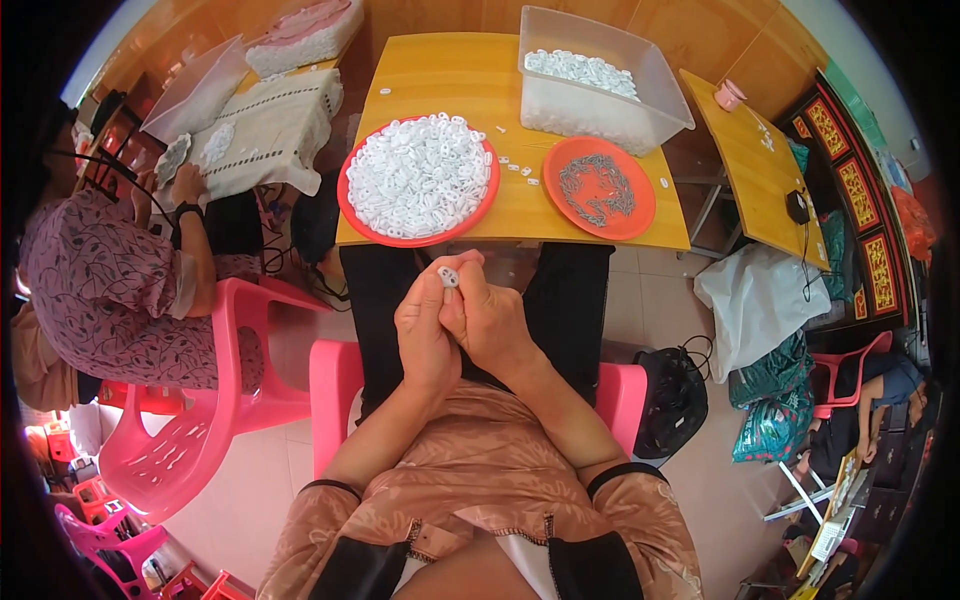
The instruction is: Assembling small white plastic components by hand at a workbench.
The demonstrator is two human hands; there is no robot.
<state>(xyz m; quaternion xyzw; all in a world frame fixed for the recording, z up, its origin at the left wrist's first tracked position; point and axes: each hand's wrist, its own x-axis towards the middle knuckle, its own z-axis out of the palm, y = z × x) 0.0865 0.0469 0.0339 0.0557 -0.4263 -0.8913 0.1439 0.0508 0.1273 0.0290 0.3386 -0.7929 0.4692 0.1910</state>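
Close together in front of my chest, my left hand (424, 335) and my right hand (495, 322) are both closed, fingers curled and thumbs side by side. Pinched between them is a small white oval plastic piece (450, 277) with dark spots that look like holes. Whatever else lies inside the curled fingers is hidden. Just beyond my hands, a red round tray (347, 205) on the table is heaped with similar white pieces (420, 175). To its right, an orange-red plate (597, 222) holds small grey metal parts (612, 186).
The yellow table (440, 60) bears a clear plastic bin (655, 125) of white pieces and several loose ones. On the left, another person (140, 290) works at a cloth-covered table (265, 135); a pink chair (225, 390) stands between us. Bags (765, 310) lie at right.
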